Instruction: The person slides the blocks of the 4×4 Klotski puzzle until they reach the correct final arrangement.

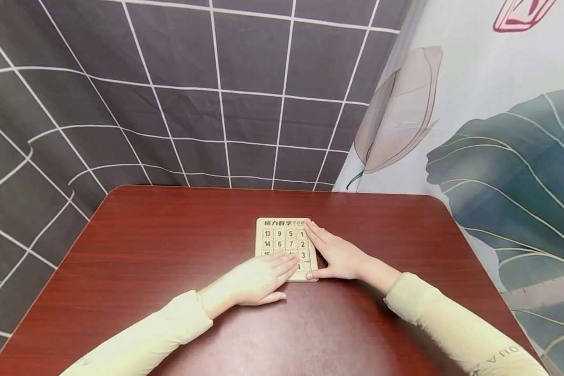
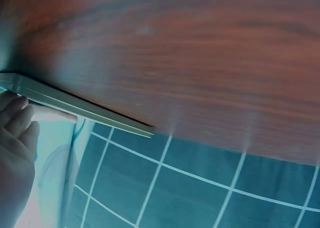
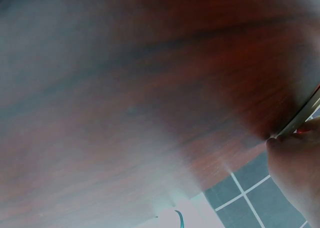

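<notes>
A pale wooden sliding number puzzle [image 1: 259, 235] lies flat on the table, with square number tiles and Chinese characters along its top edge. My left hand [image 1: 259, 277] lies across its lower rows with straight fingers touching the tiles, hiding several of them. At the right side, my right hand [image 1: 342, 257] holds the board's edge, fingertips near the top corner and thumb at the bottom corner. In the left wrist view the board [image 2: 95, 111] appears edge-on beside the left fingers [image 2: 20, 120]. The right wrist view shows part of the right hand [image 3: 295, 168] against the board's edge [image 3: 302, 114].
The reddish-brown wooden table [image 1: 169, 235] has rounded far corners. Behind it hangs a dark grey curtain [image 1: 249, 120] with a white grid. A white curtain [image 1: 470, 68] with large leaf prints hangs at the right.
</notes>
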{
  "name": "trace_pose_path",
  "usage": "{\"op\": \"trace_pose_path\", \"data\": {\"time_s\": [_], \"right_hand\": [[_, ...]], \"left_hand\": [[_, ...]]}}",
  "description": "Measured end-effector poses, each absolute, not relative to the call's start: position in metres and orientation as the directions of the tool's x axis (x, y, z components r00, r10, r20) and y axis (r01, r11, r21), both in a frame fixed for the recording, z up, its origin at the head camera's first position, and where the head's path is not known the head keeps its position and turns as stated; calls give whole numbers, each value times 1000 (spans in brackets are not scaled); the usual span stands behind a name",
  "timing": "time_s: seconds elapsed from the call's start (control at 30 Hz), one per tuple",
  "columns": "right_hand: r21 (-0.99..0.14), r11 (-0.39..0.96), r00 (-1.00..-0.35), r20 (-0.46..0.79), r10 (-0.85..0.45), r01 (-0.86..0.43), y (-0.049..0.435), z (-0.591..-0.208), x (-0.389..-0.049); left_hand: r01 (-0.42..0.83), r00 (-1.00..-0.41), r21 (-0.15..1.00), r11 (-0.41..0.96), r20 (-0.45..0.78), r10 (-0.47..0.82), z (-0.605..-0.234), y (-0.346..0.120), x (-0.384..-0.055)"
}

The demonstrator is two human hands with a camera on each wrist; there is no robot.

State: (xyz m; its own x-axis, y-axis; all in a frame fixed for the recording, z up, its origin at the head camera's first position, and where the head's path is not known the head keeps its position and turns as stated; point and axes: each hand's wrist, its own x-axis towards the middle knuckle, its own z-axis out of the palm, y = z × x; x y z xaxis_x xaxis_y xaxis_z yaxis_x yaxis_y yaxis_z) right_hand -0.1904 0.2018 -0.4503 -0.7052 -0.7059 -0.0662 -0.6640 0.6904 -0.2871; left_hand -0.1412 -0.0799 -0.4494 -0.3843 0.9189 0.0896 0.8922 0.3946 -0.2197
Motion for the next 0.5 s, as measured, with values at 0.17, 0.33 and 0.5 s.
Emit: {"op": "trace_pose_path", "data": {"time_s": [0.17, 0.33, 0.5], "right_hand": [[-285, 692, -706, -67, -705, -663, 201, -450, -191], [-285, 692, -706, -68, -705, -663, 201, -451, -192], [-285, 689, -704, -64, -707, -666, 202, -452, -191]], "left_hand": [[889, -393, -212, 407, 107, 913, -450, -93, -139], [890, -391, -203, 408, 120, 913, -448, -97, -139], [892, -397, -182, 414, 123, 909, -446, -89, -145]]}}
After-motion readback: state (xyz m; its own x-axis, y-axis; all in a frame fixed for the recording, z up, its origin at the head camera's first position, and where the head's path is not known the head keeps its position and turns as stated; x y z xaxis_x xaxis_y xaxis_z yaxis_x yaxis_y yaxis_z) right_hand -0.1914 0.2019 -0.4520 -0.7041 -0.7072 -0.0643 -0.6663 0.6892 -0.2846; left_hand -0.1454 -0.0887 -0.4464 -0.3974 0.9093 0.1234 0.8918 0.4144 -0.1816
